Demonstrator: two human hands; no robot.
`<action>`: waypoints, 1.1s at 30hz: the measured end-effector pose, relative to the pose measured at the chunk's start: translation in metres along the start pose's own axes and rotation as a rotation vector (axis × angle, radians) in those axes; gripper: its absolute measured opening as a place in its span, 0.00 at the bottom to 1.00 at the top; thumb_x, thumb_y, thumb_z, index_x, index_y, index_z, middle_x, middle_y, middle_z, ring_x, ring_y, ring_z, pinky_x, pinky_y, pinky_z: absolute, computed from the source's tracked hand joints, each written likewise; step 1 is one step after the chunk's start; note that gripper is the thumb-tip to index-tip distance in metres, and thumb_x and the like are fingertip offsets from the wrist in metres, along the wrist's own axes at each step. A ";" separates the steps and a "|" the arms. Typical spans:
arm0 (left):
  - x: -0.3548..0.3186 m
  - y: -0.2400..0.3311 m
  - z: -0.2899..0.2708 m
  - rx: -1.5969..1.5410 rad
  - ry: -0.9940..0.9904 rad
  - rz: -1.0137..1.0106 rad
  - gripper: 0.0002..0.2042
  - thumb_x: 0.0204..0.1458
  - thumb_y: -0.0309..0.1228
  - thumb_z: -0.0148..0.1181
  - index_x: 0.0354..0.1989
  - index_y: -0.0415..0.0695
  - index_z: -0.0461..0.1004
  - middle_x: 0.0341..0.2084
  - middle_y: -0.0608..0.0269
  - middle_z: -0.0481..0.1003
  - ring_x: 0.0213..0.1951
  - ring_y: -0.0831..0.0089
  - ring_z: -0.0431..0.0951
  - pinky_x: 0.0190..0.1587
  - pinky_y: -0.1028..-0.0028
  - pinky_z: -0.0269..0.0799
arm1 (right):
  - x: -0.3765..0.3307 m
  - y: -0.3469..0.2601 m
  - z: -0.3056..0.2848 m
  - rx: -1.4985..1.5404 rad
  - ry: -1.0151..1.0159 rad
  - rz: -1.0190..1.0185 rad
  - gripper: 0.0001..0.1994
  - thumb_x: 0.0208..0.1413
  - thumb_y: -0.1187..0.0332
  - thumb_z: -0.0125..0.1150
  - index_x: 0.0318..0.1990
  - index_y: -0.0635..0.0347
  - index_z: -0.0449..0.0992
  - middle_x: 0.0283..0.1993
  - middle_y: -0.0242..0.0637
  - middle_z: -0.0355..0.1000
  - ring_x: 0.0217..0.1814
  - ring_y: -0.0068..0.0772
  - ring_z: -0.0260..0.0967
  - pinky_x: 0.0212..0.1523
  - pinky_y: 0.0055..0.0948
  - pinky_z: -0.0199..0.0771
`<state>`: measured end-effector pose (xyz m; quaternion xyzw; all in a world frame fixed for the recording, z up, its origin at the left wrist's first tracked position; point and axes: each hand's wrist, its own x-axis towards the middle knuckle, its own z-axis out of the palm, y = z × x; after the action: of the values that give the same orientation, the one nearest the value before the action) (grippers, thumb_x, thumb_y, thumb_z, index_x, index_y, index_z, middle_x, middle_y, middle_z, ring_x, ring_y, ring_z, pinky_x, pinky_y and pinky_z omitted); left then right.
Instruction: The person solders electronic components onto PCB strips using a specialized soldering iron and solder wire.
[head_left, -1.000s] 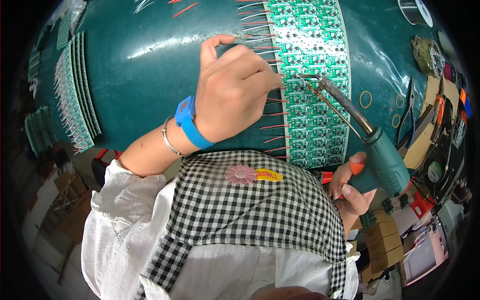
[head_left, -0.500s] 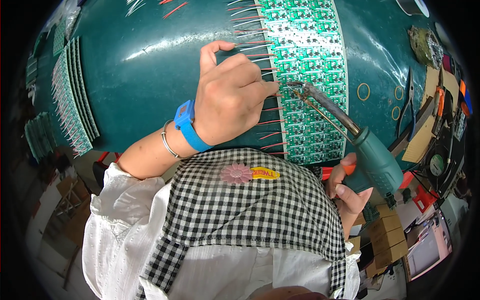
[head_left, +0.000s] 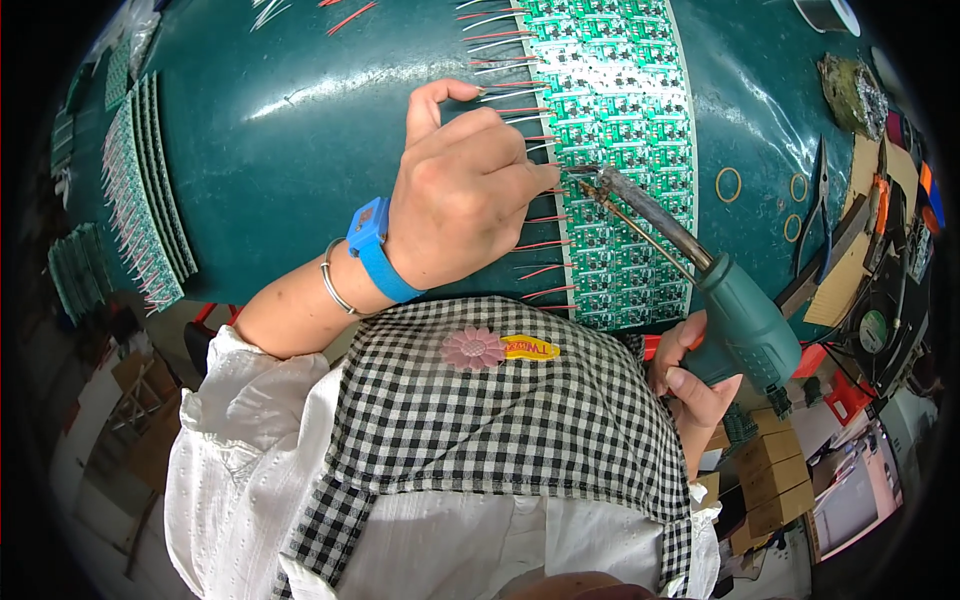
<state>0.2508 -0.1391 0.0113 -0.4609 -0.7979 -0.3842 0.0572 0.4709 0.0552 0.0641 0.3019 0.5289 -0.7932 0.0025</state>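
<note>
My left hand [head_left: 460, 195], with a blue strap at the wrist, is closed in a pinch at the left edge of a green circuit board panel [head_left: 625, 250]. A thin wire runs into the fingertips, mostly hidden by them. One finger is raised and bent away from the pinch. My right hand [head_left: 690, 385] is wrapped round the handle of a green soldering gun [head_left: 745, 320]. Its bent tip reaches the panel just right of my left fingertips. Red and white wires [head_left: 500, 42] stick out from the panel's left edge, above and below my hand.
Stacked panels with wires [head_left: 150, 190] stand at the left. Loose red wires [head_left: 350, 18] lie at the far side. Rubber bands [head_left: 728, 185], pliers [head_left: 820, 210] and a wire spool [head_left: 828, 14] are on the right. Cardboard boxes [head_left: 775, 475] stand below the table's right side.
The soldering gun and my right hand have shifted slightly to the left. My left hand has moved a little to the right, still in its pinch.
</note>
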 end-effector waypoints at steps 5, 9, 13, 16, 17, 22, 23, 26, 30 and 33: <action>0.000 0.000 0.000 -0.017 0.003 0.008 0.12 0.28 0.16 0.66 0.23 0.49 0.81 0.15 0.73 0.65 0.22 0.76 0.69 0.51 0.62 0.61 | -0.001 0.000 0.000 0.024 0.013 -0.006 0.21 0.40 0.78 0.63 0.44 0.70 0.65 0.22 0.38 0.64 0.19 0.26 0.62 0.21 0.22 0.64; 0.001 0.000 -0.001 -0.026 -0.002 0.007 0.12 0.28 0.17 0.67 0.23 0.49 0.81 0.15 0.73 0.64 0.22 0.76 0.68 0.51 0.63 0.61 | 0.000 0.000 -0.001 0.020 0.000 -0.007 0.20 0.40 0.78 0.63 0.43 0.70 0.65 0.22 0.37 0.63 0.19 0.26 0.62 0.21 0.23 0.64; 0.001 0.000 -0.002 -0.048 0.003 0.012 0.13 0.27 0.17 0.67 0.23 0.49 0.81 0.16 0.73 0.64 0.22 0.76 0.68 0.51 0.63 0.60 | -0.002 -0.002 0.001 0.026 0.039 0.017 0.20 0.40 0.78 0.63 0.43 0.70 0.64 0.21 0.37 0.63 0.19 0.26 0.61 0.21 0.23 0.64; 0.000 -0.002 -0.001 -0.040 -0.015 0.007 0.13 0.27 0.17 0.67 0.24 0.49 0.81 0.16 0.73 0.64 0.22 0.76 0.68 0.51 0.63 0.60 | -0.001 -0.002 0.000 0.049 0.011 0.019 0.20 0.39 0.79 0.62 0.43 0.70 0.64 0.22 0.37 0.63 0.20 0.26 0.62 0.21 0.22 0.64; 0.000 -0.002 -0.001 -0.040 -0.015 0.007 0.13 0.27 0.17 0.67 0.24 0.49 0.81 0.16 0.73 0.64 0.22 0.76 0.68 0.51 0.63 0.60 | -0.002 -0.002 0.001 0.047 0.038 0.018 0.21 0.39 0.79 0.62 0.43 0.69 0.65 0.23 0.37 0.63 0.20 0.26 0.62 0.21 0.22 0.64; -0.001 -0.002 0.000 -0.043 -0.022 -0.006 0.12 0.29 0.17 0.67 0.24 0.49 0.81 0.16 0.73 0.64 0.22 0.76 0.69 0.51 0.62 0.60 | 0.001 0.002 0.003 0.022 0.068 -0.004 0.19 0.41 0.77 0.64 0.41 0.67 0.62 0.18 0.39 0.63 0.15 0.27 0.60 0.15 0.23 0.61; -0.001 -0.002 0.000 -0.043 -0.022 -0.006 0.12 0.29 0.17 0.67 0.24 0.49 0.81 0.16 0.73 0.64 0.22 0.76 0.69 0.51 0.62 0.60 | 0.001 0.003 0.002 0.015 0.047 -0.002 0.19 0.41 0.77 0.64 0.40 0.67 0.63 0.18 0.39 0.63 0.15 0.27 0.60 0.16 0.23 0.60; -0.002 -0.002 0.000 -0.034 -0.015 -0.007 0.12 0.29 0.17 0.67 0.24 0.49 0.81 0.16 0.73 0.64 0.22 0.76 0.69 0.51 0.62 0.60 | 0.001 0.005 0.001 0.010 0.030 -0.003 0.19 0.41 0.77 0.64 0.40 0.67 0.63 0.18 0.38 0.63 0.15 0.27 0.60 0.16 0.23 0.60; -0.001 -0.002 0.000 -0.032 -0.003 0.003 0.12 0.29 0.18 0.68 0.24 0.49 0.81 0.16 0.73 0.65 0.22 0.76 0.69 0.51 0.62 0.60 | 0.001 0.008 0.000 -0.010 0.027 -0.057 0.20 0.40 0.77 0.63 0.41 0.68 0.62 0.18 0.38 0.63 0.15 0.27 0.59 0.15 0.23 0.60; 0.000 -0.002 0.000 -0.026 -0.002 0.013 0.12 0.29 0.18 0.68 0.25 0.49 0.81 0.16 0.73 0.65 0.22 0.76 0.69 0.51 0.61 0.60 | 0.001 -0.004 0.006 0.106 0.059 -0.038 0.21 0.40 0.77 0.63 0.44 0.70 0.64 0.19 0.37 0.63 0.17 0.26 0.60 0.19 0.22 0.62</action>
<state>0.2497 -0.1397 0.0102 -0.4673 -0.7897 -0.3939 0.0528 0.4655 0.0523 0.0688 0.3148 0.4915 -0.8108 -0.0439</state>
